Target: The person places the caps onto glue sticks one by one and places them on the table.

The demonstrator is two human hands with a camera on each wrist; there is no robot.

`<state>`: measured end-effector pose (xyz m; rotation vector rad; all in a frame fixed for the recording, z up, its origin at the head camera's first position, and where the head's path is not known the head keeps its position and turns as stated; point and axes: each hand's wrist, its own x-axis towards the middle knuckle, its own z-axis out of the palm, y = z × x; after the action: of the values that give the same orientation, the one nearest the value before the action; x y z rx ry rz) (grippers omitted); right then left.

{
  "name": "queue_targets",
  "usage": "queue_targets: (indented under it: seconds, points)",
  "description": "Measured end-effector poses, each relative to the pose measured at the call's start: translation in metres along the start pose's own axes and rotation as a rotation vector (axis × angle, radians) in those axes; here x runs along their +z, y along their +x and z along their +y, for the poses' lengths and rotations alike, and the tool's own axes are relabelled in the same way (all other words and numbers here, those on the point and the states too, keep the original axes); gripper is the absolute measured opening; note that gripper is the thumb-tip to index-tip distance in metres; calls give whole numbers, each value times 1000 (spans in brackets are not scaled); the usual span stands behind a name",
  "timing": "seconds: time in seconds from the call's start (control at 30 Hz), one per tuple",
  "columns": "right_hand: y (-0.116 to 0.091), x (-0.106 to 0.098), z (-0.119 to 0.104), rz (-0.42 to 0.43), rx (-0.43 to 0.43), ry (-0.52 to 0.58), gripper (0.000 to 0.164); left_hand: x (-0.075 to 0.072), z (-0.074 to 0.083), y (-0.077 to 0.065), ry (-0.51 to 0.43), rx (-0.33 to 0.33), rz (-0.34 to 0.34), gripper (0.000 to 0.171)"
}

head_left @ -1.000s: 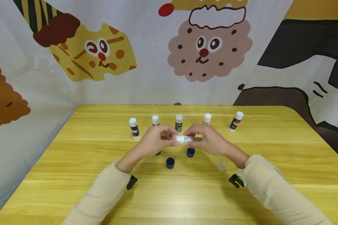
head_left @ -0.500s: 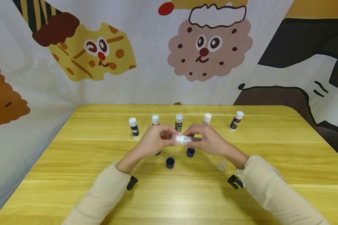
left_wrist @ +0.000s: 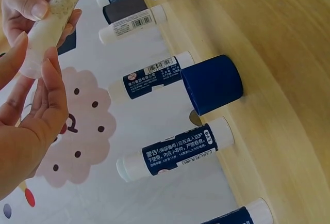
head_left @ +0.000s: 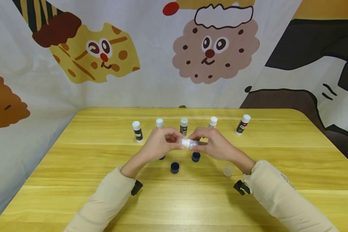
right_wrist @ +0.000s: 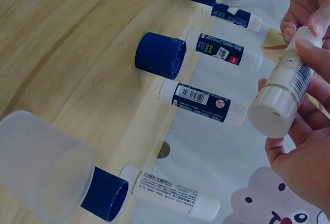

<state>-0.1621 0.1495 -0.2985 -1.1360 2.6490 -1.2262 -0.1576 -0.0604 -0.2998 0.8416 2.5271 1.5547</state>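
Observation:
Both hands hold one white glue stick (head_left: 188, 143) sideways above the middle of the table. The left hand (head_left: 159, 144) pinches its left end between thumb and fingers. Around the right part of the body, the fingers of the right hand (head_left: 217, 144) are curled. The right wrist view shows the round base of this glue stick (right_wrist: 281, 100) and a printed barcode label. Fingers hide much of the left end. Below the hands sit a blue cap (head_left: 175, 167), another blue cap (head_left: 195, 157) and a translucent cap (head_left: 228, 170), with a further blue cap (head_left: 162, 158) partly behind the left hand.
Several glue sticks stand upright in a row behind the hands, from a dark-labelled glue stick (head_left: 137, 131) at left to another glue stick (head_left: 243, 125) at right. The wooden table (head_left: 174, 206) ends at a cartoon-printed cloth (head_left: 156, 90).

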Motion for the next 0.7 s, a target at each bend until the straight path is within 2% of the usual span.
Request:
queue_targets:
  seconds: [0.27, 0.7]
  points:
    - [-2, -1, 0, -3, -44, 6, 21, 1, 2, -2, 0, 35, 0, 19]
    - [-5, 0, 1, 8, -17, 21, 19, 4, 3, 0, 15, 1, -9, 20]
